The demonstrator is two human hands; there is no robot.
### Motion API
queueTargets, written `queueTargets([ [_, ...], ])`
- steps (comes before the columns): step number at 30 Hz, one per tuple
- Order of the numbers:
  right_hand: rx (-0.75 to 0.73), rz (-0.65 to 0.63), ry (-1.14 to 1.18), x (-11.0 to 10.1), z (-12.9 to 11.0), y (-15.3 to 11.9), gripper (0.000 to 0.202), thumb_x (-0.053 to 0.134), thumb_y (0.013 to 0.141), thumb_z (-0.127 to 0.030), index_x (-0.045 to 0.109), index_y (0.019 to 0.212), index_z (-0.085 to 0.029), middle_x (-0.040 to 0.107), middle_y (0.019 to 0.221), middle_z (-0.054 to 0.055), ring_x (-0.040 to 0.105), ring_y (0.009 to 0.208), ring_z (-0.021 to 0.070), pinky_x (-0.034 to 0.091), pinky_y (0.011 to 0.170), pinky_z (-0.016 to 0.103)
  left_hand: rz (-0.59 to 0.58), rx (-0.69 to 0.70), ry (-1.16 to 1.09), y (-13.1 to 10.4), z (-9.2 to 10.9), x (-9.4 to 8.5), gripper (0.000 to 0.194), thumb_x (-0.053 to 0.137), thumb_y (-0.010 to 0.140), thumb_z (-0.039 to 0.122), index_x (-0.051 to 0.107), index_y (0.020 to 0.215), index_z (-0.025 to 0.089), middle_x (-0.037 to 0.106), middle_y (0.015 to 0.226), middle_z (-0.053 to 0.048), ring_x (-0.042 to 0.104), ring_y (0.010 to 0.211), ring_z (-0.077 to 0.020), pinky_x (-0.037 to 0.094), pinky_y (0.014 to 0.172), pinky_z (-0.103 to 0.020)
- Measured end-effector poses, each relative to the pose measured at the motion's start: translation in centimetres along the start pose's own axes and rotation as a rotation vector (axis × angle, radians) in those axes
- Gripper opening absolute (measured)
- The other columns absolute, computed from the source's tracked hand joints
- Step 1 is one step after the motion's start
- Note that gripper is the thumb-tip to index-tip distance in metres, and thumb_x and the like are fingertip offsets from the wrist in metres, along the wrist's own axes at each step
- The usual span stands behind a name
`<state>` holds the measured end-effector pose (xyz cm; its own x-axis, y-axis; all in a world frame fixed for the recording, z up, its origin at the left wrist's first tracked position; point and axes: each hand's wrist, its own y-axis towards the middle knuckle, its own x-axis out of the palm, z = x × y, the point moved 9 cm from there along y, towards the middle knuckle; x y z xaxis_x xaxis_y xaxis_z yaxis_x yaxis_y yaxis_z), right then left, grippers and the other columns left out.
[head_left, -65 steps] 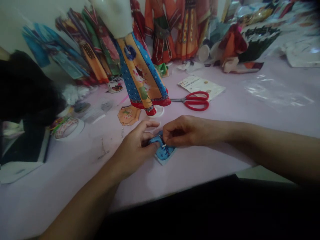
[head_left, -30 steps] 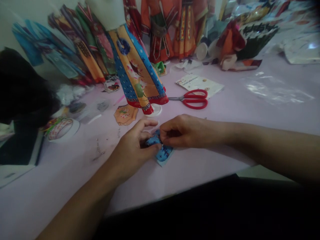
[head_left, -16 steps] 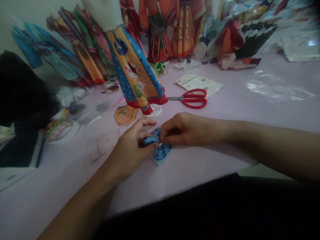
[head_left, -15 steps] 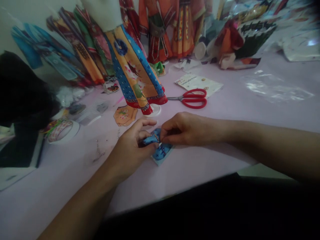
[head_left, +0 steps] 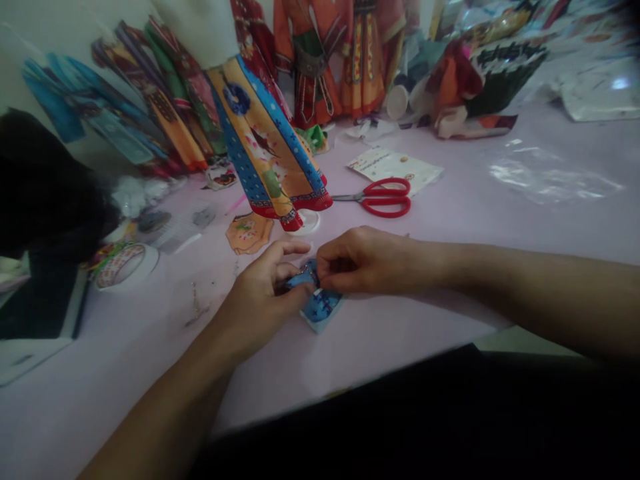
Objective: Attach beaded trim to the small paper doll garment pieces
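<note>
A small piece of blue patterned fabric [head_left: 320, 308] with a beaded-looking trim lies near the table's front edge, a pale corner showing under it. My left hand [head_left: 273, 283] pinches its left side between thumb and fingers, the index finger stretched out above. From the right, my right hand [head_left: 353, 261] presses its closed fingertips against the trim; whatever they grip is too small to make out. Just beyond my hands stands a doll-size skirt [head_left: 273, 147] in orange and blue with a red hem, on a white form.
Red-handled scissors [head_left: 385, 198] lie beyond my right hand, by a printed card [head_left: 395, 167]. An orange fabric piece [head_left: 249, 233] and a tape roll [head_left: 127, 267] lie left. Several small costumes [head_left: 320, 60] line the back. A clear plastic bag [head_left: 550, 175] rests at right.
My right hand has shifted slightly left over the blue fabric, its fingers curled a little tighter. My left hand keeps its hold. The whole view has moved slightly.
</note>
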<state>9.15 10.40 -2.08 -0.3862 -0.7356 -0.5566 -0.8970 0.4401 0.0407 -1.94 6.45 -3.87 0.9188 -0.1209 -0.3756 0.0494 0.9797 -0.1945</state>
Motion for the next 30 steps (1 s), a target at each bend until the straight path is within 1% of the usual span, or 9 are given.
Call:
queueTargets([
  [2,0.006,-0.006,0.002,0.14,-0.03,0.02,0.011,0.059,0.086,-0.010,0.063,0.076,-0.014,0.055,0.063,-0.005,0.045,0.056,0.0062,0.034,0.058,0.022,0.004,-0.009,-0.001,0.01,-0.07,-0.02,0.049,0.072,0.082,0.028,0.055,0.127,0.021,0.068,0.078,0.002,0.064,0.071,-0.0161,0.047,0.065,-0.027],
  [5,0.004,-0.014,0.003,0.25,-0.12,0.00,0.012,0.059,0.086,-0.009,0.063,0.076,-0.014,0.055,0.063,-0.005,0.046,0.056,0.0061,0.034,0.058,0.022,0.001,-0.016,0.006,-0.04,-0.18,0.07,0.050,0.072,0.083,0.027,0.053,0.129,0.022,0.068,0.077,0.002,0.063,0.070,-0.0162,0.046,0.064,-0.027],
  [15,0.035,-0.009,-0.028,0.25,-0.15,-0.08,0.010,0.059,0.085,-0.011,0.063,0.076,-0.014,0.055,0.062,-0.006,0.045,0.055,0.0063,0.034,0.058,0.022,0.013,-0.007,-0.014,-0.08,-0.21,0.09,0.049,0.072,0.082,0.026,0.054,0.127,0.021,0.067,0.075,0.003,0.063,0.068,-0.0161,0.047,0.063,-0.027],
  [18,0.024,-0.010,-0.038,0.31,-0.25,-0.11,0.010,0.059,0.084,-0.011,0.063,0.076,-0.015,0.054,0.062,-0.006,0.045,0.055,0.0065,0.034,0.058,0.022,0.014,0.001,-0.005,0.01,-0.20,0.12,0.049,0.072,0.081,0.026,0.054,0.127,0.021,0.067,0.076,0.003,0.062,0.068,-0.0156,0.047,0.063,-0.026],
  [22,0.011,0.019,-0.031,0.10,-0.35,-0.13,0.010,0.060,0.083,-0.010,0.062,0.075,-0.015,0.054,0.062,-0.006,0.044,0.054,0.0059,0.034,0.058,0.022,0.007,0.002,0.011,0.00,-0.19,0.18,0.051,0.071,0.081,0.027,0.054,0.129,0.021,0.067,0.075,0.003,0.062,0.068,-0.0160,0.046,0.062,-0.026],
  [30,0.029,0.016,-0.027,0.33,-0.26,-0.10,0.009,0.061,0.084,-0.013,0.061,0.075,-0.015,0.056,0.062,-0.005,0.047,0.054,0.0068,0.034,0.057,0.023,0.017,-0.009,-0.014,-0.09,-0.28,0.15,0.050,0.072,0.082,0.027,0.055,0.128,0.022,0.069,0.077,0.002,0.064,0.070,-0.0164,0.048,0.065,-0.027],
])
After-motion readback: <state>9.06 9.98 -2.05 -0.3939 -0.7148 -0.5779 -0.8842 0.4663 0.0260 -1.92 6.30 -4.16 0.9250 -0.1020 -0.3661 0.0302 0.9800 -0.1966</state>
